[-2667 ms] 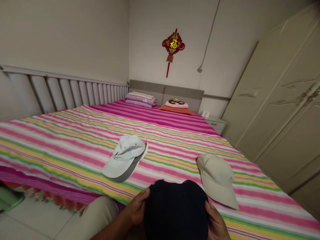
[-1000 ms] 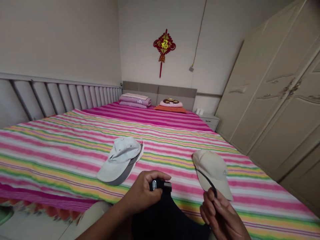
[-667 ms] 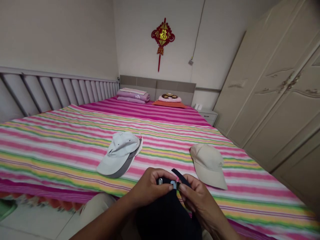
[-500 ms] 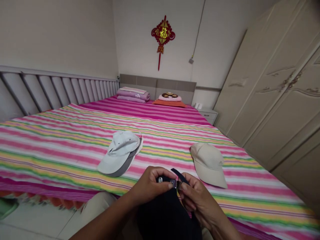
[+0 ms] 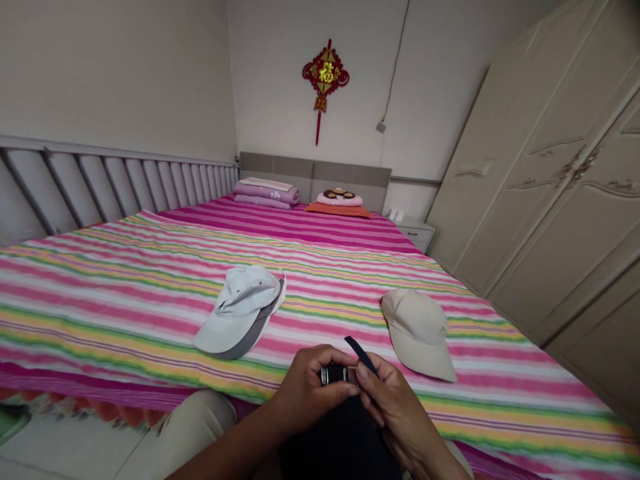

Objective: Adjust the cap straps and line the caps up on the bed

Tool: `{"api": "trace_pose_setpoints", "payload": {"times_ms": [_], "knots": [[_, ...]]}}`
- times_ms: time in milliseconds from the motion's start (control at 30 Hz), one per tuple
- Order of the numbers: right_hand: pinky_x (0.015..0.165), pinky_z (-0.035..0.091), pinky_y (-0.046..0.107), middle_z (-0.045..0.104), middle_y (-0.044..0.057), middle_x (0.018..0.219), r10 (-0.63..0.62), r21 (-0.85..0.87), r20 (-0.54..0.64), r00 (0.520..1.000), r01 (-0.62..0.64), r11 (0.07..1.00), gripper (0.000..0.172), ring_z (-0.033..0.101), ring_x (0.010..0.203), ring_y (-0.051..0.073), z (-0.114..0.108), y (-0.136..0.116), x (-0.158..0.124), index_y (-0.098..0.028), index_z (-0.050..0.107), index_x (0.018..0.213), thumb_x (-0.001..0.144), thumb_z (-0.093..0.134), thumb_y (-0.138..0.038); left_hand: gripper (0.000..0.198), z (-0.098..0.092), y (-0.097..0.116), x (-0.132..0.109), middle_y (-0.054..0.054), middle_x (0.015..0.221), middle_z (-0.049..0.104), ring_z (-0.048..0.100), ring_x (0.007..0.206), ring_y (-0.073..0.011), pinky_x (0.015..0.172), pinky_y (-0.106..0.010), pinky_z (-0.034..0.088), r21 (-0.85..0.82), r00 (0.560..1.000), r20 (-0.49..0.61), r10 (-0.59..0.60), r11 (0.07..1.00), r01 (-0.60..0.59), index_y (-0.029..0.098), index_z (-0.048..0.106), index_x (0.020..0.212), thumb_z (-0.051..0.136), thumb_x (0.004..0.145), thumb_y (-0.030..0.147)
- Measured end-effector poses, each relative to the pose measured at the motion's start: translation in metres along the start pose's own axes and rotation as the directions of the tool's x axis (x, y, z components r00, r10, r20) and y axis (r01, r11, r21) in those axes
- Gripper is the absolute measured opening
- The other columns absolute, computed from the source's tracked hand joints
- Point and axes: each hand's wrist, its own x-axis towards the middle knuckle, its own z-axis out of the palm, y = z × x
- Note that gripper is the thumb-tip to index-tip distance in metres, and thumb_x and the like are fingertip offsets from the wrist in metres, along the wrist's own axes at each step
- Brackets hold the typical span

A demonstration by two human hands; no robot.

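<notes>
Two hands, left and right, pinching the metal buckle and strap end of a dark navy fabric cap, steadied at the striped bed's near edge; white-grey cap and beige cap resting beyond.

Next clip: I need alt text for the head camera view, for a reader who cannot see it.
Two bare hands, left hand and right hand, pinch the metal buckle and strap of a dark navy fabric cap held low in front of a bed with a pink, yellow and green striped sheet. A white cap with a grey brim and a beige cap lie on the sheet.
</notes>
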Motion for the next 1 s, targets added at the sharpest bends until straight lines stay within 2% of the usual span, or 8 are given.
{"api": "trace_pose_setpoints", "payload": {"times_ms": [67, 167, 233, 300, 433, 600, 800, 1000], "knots": [[0.033, 0.012, 0.018, 0.039, -0.009, 0.038, -0.011, 0.058, 0.0, 1.0, 0.011, 0.998, 0.032, 0.017, 0.03, 0.002, 0.002, 0.0, -0.001, -0.017, 0.05, 0.071, 0.074, 0.055, -0.048, 0.021, -0.001, -0.001, 0.001, -0.002, 0.074, 0.065, 0.057, 0.072, -0.015, 0.069, -0.025, 0.04, -0.177, 0.997, -0.003, -0.081, 0.981, 0.079, 0.017, 0.066, 0.081, 0.068, 0.062, 0.027], [0.035, 0.019, 0.018, 0.041, -0.008, 0.038, -0.037, 0.084, 0.011, 0.999, 0.036, 0.996, 0.031, 0.02, 0.031, 0.003, 0.002, -0.002, -0.003, -0.016, 0.052, 0.069, 0.079, 0.05, -0.045, 0.019, -0.003, -0.002, 0.002, 0.0, 0.073, 0.064, 0.054, 0.064, -0.0106, 0.062, -0.022, 0.038, -0.483, 0.968, 0.05, -0.247, 0.842, 0.241, 0.017, 0.065, 0.078, 0.069, 0.061, 0.026], [0.038, 0.021, 0.018, 0.042, -0.007, 0.039, -0.041, 0.042, 0.027, 0.999, 0.04, 0.998, 0.029, 0.024, 0.033, 0.003, 0.001, -0.004, -0.004, -0.015, 0.055, 0.068, 0.078, 0.052, -0.042, 0.018, -0.003, -0.004, 0.002, -0.001, 0.071, 0.063, 0.053, 0.061, -0.0095, 0.06, -0.021, 0.038, -0.614, 0.954, 0.107, -0.279, 0.736, 0.285, 0.016, 0.065, 0.077, 0.068, 0.063, 0.027], [0.039, 0.021, 0.018, 0.043, -0.007, 0.04, -0.038, 0.009, 0.041, 0.998, 0.038, 0.999, 0.025, 0.027, 0.034, 0.003, 0.0, -0.007, -0.005, -0.014, 0.057, 0.07, 0.076, 0.056, -0.038, 0.018, -0.003, -0.006, 0.002, -0.002, 0.068, 0.062, 0.053, 0.06, -0.0094, 0.059, -0.02, 0.038, -0.692, 0.957, 0.147, -0.251, 0.665, 0.28, 0.013, 0.065, 0.077, 0.067, 0.065, 0.026], [0.038, 0.02, 0.018, 0.042, -0.008, 0.042, -0.019, 0.057, 0.056, 0.998, 0.016, 0.998, 0.019, 0.023, 0.032, 0.002, 0.002, -0.012, -0.005, -0.015, 0.055, 0.069, 0.072, 0.062, -0.032, 0.022, -0.002, -0.012, 0.001, -0.004, 0.064, 0.062, 0.053, 0.056, -0.0082, 0.053, -0.017, 0.037, -0.771, 0.948, 0.171, -0.267, 0.563, 0.297, 0.011, 0.065, 0.078, 0.069, 0.063, 0.027], [0.036, 0.014, 0.017, 0.038, -0.009, 0.04, 0.035, 0.118, 0.064, 0.997, -0.042, 0.992, 0.023, 0.019, 0.031, 0.001, 0.006, -0.012, -0.003, -0.016, 0.049, 0.062, 0.071, 0.063, -0.032, 0.024, -0.001, -0.02, 0.002, -0.003, 0.067, 0.063, 0.057, 0.062, -0.0104, 0.056, -0.018, 0.039, -0.83, 0.928, 0.185, -0.324, 0.454, 0.324, 0.013, 0.065, 0.078, 0.072, 0.059, 0.024], [0.035, 0.015, 0.017, 0.04, -0.009, 0.043, 0.054, 0.139, 0.067, 0.996, -0.063, 0.988, 0.025, 0.021, 0.032, 0.001, 0.009, -0.011, -0.002, -0.017, 0.046, 0.062, 0.07, 0.064, -0.032, 0.022, -0.001, -0.02, 0.002, -0.001, 0.067, 0.062, 0.057, 0.064, -0.0102, 0.058, -0.018, 0.039, -0.847, 0.934, 0.189, -0.302, 0.43, 0.311, 0.013, 0.065, 0.075, 0.073, 0.058, 0.023], [0.036, 0.015, 0.018, 0.039, -0.009, 0.043, 0.075, 0.12, 0.093, 0.993, -0.086, 0.989, 0.028, 0.022, 0.033, 0.001, 0.012, -0.011, 0.0, -0.017, 0.043, 0.059, 0.07, 0.063, -0.032, 0.023, -0.002, -0.018, 0.0, 0.001, 0.063, 0.06, 0.053, 0.057, -0.0074, 0.054, -0.017, 0.037, -0.853, 0.932, 0.178, -0.317, 0.423, 0.306, 0.013, 0.065, 0.075, 0.074, 0.057, 0.023]]}}
